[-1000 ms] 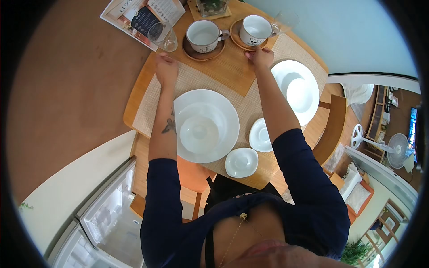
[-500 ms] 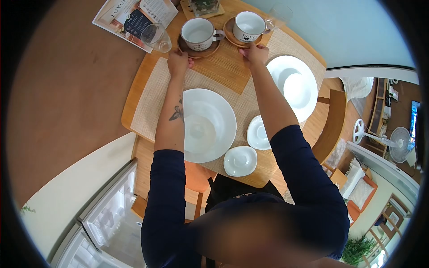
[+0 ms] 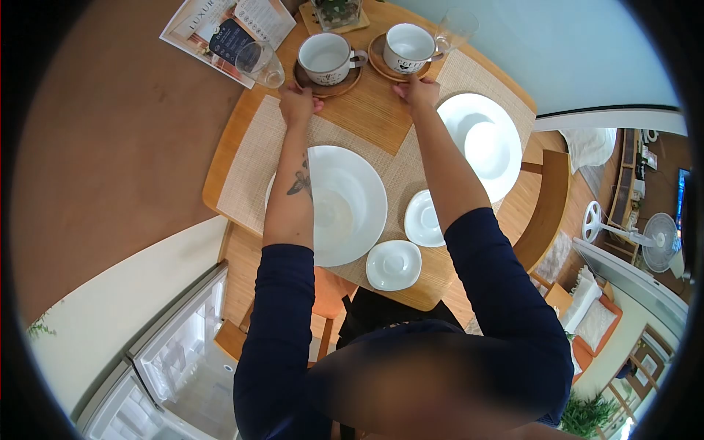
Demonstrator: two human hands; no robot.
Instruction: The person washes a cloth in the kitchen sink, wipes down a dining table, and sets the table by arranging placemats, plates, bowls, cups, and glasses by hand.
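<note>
My left hand (image 3: pixel 299 106) has its fingers closed at the near rim of a round wooden saucer (image 3: pixel 327 91). A white mug with dark lettering (image 3: pixel 325 60) stands upright on that saucer, its handle pointing right. At the near rim of a second wooden saucer (image 3: pixel 380 63), my right hand (image 3: pixel 419 92) is closed in a pinch. This saucer carries another white lettered mug (image 3: pixel 408 48). Part of each hand's grip is hidden beneath the fingers. A clear glass (image 3: pixel 259 64) is close to my left hand, and another glass (image 3: pixel 456 31) stands behind the right mug.
Woven placemats (image 3: pixel 246 158) bear a large white plate with a bowl (image 3: pixel 367 198) and a second plate set (image 3: pixel 506 132). Two small white dishes (image 3: pixel 394 265) sit nearer me. A printed sheet (image 3: pixel 220 22), a plant vase (image 3: pixel 336 13) and a wooden chair (image 3: pixel 546 209) surround the setting.
My left hand and forearm have shifted slightly right and nearer. The left saucer and mug have moved marginally. My right hand stays at its saucer's rim.
</note>
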